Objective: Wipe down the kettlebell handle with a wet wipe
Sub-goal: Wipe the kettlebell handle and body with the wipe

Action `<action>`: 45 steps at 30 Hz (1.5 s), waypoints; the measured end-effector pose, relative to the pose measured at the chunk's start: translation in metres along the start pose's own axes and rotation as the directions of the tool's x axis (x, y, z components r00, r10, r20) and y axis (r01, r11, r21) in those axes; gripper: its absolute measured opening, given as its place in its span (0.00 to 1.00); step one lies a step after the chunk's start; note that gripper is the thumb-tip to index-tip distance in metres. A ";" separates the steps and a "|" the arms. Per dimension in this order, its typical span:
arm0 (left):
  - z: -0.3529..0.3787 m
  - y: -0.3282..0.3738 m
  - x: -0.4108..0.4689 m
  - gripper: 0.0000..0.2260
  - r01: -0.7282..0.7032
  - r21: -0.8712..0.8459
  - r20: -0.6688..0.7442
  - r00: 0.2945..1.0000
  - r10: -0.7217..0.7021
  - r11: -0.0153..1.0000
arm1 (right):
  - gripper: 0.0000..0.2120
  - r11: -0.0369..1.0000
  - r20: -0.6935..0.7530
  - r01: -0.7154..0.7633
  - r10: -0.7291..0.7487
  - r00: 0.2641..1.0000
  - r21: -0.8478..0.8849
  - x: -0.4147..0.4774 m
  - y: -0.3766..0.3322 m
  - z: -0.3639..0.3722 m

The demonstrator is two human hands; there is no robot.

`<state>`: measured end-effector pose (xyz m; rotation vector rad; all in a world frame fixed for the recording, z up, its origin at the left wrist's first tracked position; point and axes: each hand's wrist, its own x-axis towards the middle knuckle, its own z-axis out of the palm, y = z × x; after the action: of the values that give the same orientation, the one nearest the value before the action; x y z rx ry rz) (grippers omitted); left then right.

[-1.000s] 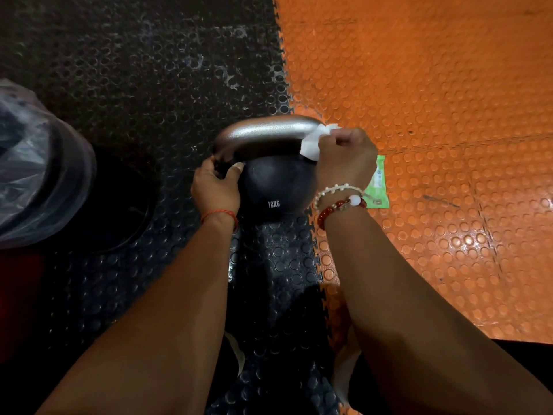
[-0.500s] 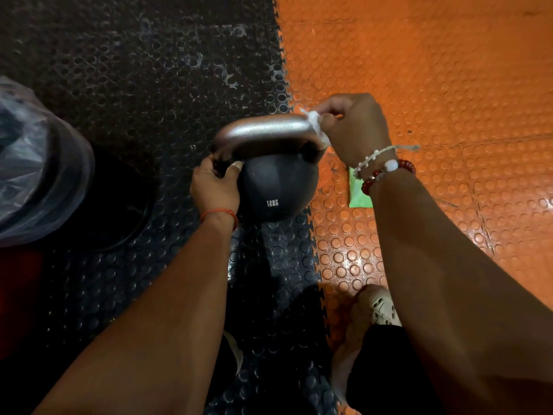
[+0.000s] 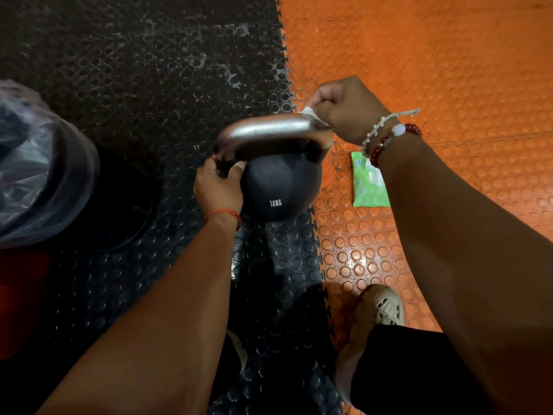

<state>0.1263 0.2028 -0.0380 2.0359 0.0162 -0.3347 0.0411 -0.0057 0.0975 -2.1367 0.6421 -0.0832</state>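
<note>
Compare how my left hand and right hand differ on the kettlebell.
The left hand grips the kettlebell handle bare at its left end; the right hand holds a wet wipe on its right end. The left hand sits lower, the right hand higher. Both are curled.

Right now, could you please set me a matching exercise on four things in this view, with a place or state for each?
Things:
1. wipe
2. pack
3. left hand
4. kettlebell

Places or states:
A. lies flat on the orange mat
B. grips the left end of the handle
C. pinched in the right hand at the handle's right end
D. black, marked 12KG

Pairs: 1-C, 2-A, 3-B, 4-D
</note>
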 end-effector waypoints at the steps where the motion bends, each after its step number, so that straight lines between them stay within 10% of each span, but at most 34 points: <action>1: 0.000 0.000 0.000 0.13 0.000 0.001 -0.002 1.000 0.000 1.000 | 0.11 1.000 0.000 0.028 -0.028 1.000 0.012 -0.001 -0.002 0.001; 45: 0.000 0.004 -0.003 0.14 -0.012 -0.005 -0.009 1.000 0.012 1.000 | 0.10 0.999 -0.046 0.019 -0.021 0.999 -0.040 -0.003 -0.008 0.004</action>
<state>0.1238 0.2016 -0.0334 2.0313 0.0104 -0.3176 0.0426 0.0025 0.1020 -2.1850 0.6543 -0.1330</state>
